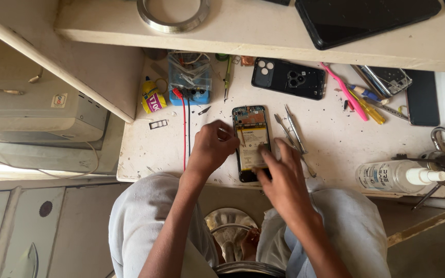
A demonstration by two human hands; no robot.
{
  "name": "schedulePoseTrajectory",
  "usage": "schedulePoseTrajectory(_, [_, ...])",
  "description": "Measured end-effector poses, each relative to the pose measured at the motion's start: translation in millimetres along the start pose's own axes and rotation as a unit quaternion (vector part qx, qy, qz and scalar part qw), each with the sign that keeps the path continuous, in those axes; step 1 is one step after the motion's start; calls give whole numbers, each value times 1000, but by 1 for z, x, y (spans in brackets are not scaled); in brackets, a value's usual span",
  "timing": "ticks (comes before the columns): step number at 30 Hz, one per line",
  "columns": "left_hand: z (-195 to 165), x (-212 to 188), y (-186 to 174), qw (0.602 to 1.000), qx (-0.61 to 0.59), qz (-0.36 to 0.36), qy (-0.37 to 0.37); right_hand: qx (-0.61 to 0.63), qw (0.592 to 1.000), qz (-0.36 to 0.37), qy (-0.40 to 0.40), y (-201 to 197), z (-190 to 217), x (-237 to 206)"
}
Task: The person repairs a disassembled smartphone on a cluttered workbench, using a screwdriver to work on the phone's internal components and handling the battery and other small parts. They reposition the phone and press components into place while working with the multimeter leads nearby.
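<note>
Centrally, we list one opened phone [252,141], back cover off, lying flat on the white workbench [330,139] near its front edge. Its inside shows a pale battery with a label over the middle, a copper-and-green circuit section at the far end, and a black frame all round. Its long axis runs from near to far, tilted very slightly; the circuit end points away from us, the lower end towards our lap.

Our left hand [212,146] rests against the phone's left edge, fingers curled together onto the frame. Our right hand [284,177] covers the lower right corner, fingers close together and pressing down on the battery's lower part; whether they pinch anything we cannot tell.

Counted about it:
- one black back cover [288,78] with camera openings, beyond the phone;
- two metal tweezers [294,131], just right of the phone;
- one pink toothbrush [343,91];
- one yellow screwdriver [369,110];
- one clear spray bottle [395,176], lying on its side at the right;
- one blue box [190,80] with a red and a black wire;
- one yellow glue tube [152,98];
- one small tray frame [158,124].
</note>
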State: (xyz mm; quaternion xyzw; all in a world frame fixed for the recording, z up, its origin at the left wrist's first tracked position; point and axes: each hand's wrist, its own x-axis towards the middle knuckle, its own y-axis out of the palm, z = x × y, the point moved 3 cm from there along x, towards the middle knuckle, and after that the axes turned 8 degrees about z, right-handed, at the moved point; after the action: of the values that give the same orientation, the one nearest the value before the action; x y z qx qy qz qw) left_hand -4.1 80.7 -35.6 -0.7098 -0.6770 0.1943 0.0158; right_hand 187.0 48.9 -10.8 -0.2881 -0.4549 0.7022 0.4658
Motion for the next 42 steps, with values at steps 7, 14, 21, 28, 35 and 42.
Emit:
schedulePoseTrajectory(7, [-19,-6,7,998,56,5,22,32,999,-37,1,-12,8,-1])
schedulePoseTrajectory(14, [-43,-33,35,961,257,0,101,73,996,-54,10,-20,7,5])
schedulePoseTrajectory(21, [-49,-34,40,885,446,8,136,125,991,-15,-50,-27,-10,17])
schedulePoseTrajectory(28, [-42,-32,41,884,453,24,110,-3,1000,25,4,-21,-9,35])
schedulePoseTrajectory(35, [-45,-31,41,886,451,22,107,-131,991,18,-12,-10,7,37])
schedulePoseTrajectory(42, [-44,-34,40,896,431,20,102,-77,997,27,-14,-9,7,37])
